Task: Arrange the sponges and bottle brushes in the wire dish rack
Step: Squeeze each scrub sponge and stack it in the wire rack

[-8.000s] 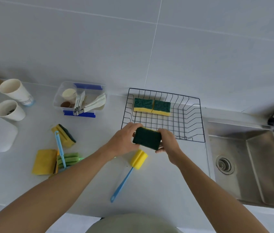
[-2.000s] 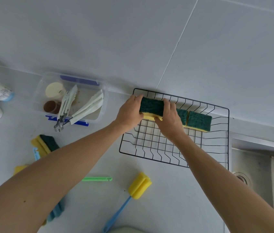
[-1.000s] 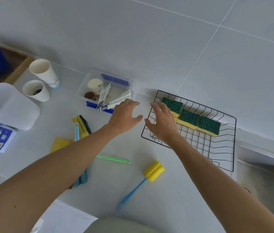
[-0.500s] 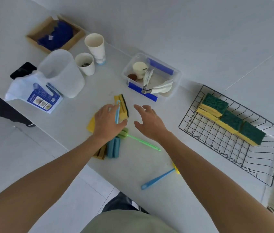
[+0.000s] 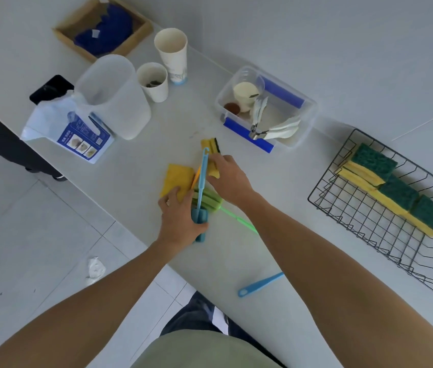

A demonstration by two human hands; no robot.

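White table (image 5: 135,160), your left hand (image 5: 180,221) curled round blue bottle brush (image 5: 201,181) near front edge, right hand (image 5: 230,179) fingers pressing yellow sponge (image 5: 211,147), three sponges (image 5: 396,192) lined in wire rack (image 5: 369,224) at right end.

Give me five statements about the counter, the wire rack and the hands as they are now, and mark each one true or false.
1. Three green-and-yellow sponges lie in a row in the wire dish rack. True.
2. A bottle brush is already in the rack. False: the rack holds only sponges; the brushes are on the counter.
3. The left hand rests on the head of the blue bottle brush. True.
4. The right hand is inside the rack. False: it is on the sponge pile by the clear plastic container.
5. Both paper cups lie tipped over. False: they stand upright beside the translucent jug.
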